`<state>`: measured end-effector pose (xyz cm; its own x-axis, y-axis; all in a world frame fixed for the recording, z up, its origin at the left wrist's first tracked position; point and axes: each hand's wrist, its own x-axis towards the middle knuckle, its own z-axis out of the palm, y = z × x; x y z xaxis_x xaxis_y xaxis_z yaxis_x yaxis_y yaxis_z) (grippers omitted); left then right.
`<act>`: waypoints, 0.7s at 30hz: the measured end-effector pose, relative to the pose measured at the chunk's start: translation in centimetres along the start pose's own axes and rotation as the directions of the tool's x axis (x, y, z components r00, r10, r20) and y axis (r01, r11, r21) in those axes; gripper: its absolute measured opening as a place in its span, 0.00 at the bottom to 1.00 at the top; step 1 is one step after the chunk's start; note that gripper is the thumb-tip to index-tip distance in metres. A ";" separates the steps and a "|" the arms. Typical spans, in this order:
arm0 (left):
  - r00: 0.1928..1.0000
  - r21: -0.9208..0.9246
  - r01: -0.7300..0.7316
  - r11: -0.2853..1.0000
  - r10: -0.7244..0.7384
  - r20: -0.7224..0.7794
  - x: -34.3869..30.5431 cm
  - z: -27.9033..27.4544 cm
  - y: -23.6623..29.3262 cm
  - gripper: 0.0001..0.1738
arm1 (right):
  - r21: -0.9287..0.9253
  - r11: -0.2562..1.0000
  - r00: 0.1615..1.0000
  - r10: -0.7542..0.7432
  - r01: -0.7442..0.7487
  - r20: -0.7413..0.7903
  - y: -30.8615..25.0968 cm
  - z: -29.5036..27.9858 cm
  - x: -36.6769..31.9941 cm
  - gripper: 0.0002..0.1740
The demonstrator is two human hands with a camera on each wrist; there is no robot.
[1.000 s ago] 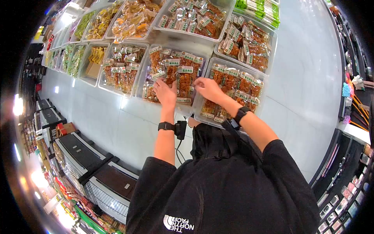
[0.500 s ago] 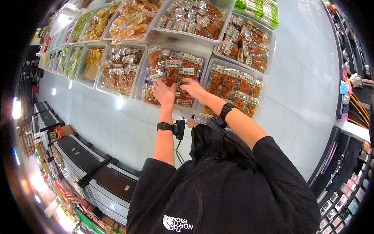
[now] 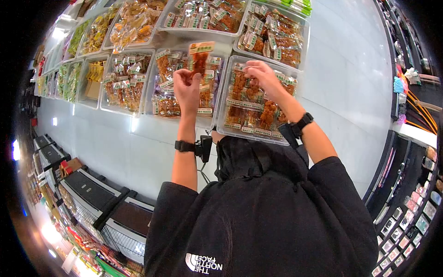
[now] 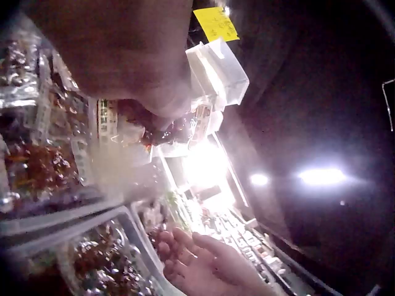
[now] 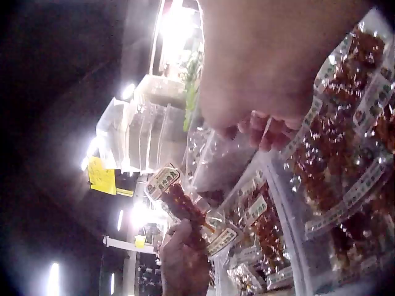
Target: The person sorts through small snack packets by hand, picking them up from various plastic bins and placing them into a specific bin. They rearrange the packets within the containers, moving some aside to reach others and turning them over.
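Note:
In the head view my left hand (image 3: pixel 187 90) pinches a clear packet of reddish-brown snack (image 3: pixel 200 56) by its lower end, its labelled top pointing away from me. The same packet (image 5: pixel 182 203) stands upright from the fingers in the right wrist view. Beneath that hand is a translucent bin (image 3: pixel 205 123) of similar packets. My right hand (image 3: pixel 265 81) hovers over the neighbouring bin (image 3: pixel 251 137), where the packets lie in rows with white-and-green labels. Its fingers are loosely bent and hold nothing; the left wrist view shows that palm (image 4: pixel 207 262) facing up.
More bins of the same brown packets (image 3: pixel 127 85) stand to the left and behind. Orange-yellow packets (image 3: pixel 138 23) fill a bin farther back, with green packs (image 3: pixel 295 5) at the far right. Dark-topped wire racks (image 3: pixel 87 187) line the lower left.
My left hand has lifted a packet out of the left bin. My right hand has moved from that bin to the right, over the neighbouring one. The head view has shifted slightly.

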<state>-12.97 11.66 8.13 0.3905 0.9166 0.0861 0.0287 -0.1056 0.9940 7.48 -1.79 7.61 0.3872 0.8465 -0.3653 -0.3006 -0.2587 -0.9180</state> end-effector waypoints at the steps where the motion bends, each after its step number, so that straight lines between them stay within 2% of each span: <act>1: 0.995 0.050 0.010 0.999 -0.015 0.098 -0.5 0.9 0.6 0.13 | -0.009 0.997 0.996 -0.072 0.072 -0.044 -0.4 -0.7 -0.5 0.22; 2: 0.969 0.001 0.105 0.994 -0.102 0.225 -1.2 1.8 0.6 0.13 | -0.021 0.990 0.986 -0.143 0.142 -0.087 -0.6 -1.2 -0.9 0.24; 3: 0.919 -0.035 0.204 0.978 -0.179 0.353 -2.0 2.8 0.3 0.13 | -0.021 0.990 0.985 -0.143 0.142 -0.091 -0.2 -1.7 -0.9 0.24; 5: 0.849 0.018 0.279 0.960 -0.256 0.462 -4.1 4.7 -2.2 0.14 | -0.163 0.974 0.980 -0.176 0.160 -0.089 1.0 -2.9 -0.8 0.29; 6: 0.821 0.063 0.273 0.960 -0.267 0.505 -5.0 5.2 -3.8 0.15 | -0.179 0.968 0.977 -0.191 0.173 -0.092 1.4 -3.0 -1.1 0.25; 7: 0.790 0.110 0.265 0.958 -0.281 0.546 -5.8 5.5 -5.0 0.17 | -0.181 0.968 0.976 -0.193 0.173 -0.101 2.3 -3.6 -1.1 0.25; 8: 0.740 0.162 0.353 0.921 -0.381 0.554 -6.6 5.6 -6.1 0.19 | -0.287 0.947 0.986 -0.161 0.142 -0.044 3.4 -4.1 -0.8 0.20; 9: 0.737 0.160 0.351 0.923 -0.378 0.560 -7.3 5.7 -6.4 0.19 | -0.392 0.913 0.993 -0.121 0.115 0.010 4.0 -4.3 -0.7 0.16; 10: 0.714 0.179 0.414 0.892 -0.441 0.544 -8.1 5.7 -6.8 0.20 | -0.477 0.876 0.991 -0.113 0.065 -0.073 4.9 -4.1 -0.8 0.08; 11: 0.686 0.198 0.477 0.857 -0.503 0.525 -8.7 5.7 -7.2 0.20 | -0.478 0.876 0.991 -0.113 0.064 -0.075 5.5 -4.2 -0.8 0.08; 12: 0.716 0.252 0.399 0.882 -0.471 0.515 -8.9 5.8 -7.4 0.22 | -0.574 0.815 0.990 -0.132 0.084 -0.043 5.7 -4.0 -0.9 0.09; 13: 0.716 0.253 0.401 0.881 -0.473 0.513 -9.2 5.7 -7.5 0.22 | -0.661 0.743 0.989 -0.146 0.104 -0.008 5.9 -3.8 -1.0 0.09; 16: 0.799 0.378 0.158 0.912 -0.343 0.494 -10.3 5.3 -6.2 0.23 | -0.704 0.691 0.979 -0.202 0.161 0.025 6.3 -3.3 -0.7 0.09; 17: 0.799 0.378 0.158 0.912 -0.343 0.494 -10.4 5.3 -5.8 0.23 | -0.730 0.656 0.973 -0.227 0.191 0.050 6.4 -3.2 -0.5 0.09; 19: 0.749 0.466 0.073 0.882 -0.357 0.559 -10.5 5.1 -5.6 0.19 | -0.744 0.631 0.963 -0.265 0.217 0.056 6.0 -2.7 -0.3 0.08; 20: 0.749 0.467 0.073 0.881 -0.357 0.558 -10.6 5.0 -5.6 0.19 | -0.758 0.606 0.952 -0.301 0.241 0.062 5.9 -2.4 -0.2 0.08; 21: 0.764 0.466 0.000 0.885 -0.300 0.571 -10.7 5.0 -5.8 0.18 | -0.758 0.606 0.952 -0.301 0.241 0.062 5.8 -2.2 -0.1 0.08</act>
<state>-12.71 0.50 1.10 0.8154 0.5115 -0.2712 0.4536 -0.2734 0.8482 7.64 -4.41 2.01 0.4050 0.9123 -0.0615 0.5719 -0.3052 -0.7614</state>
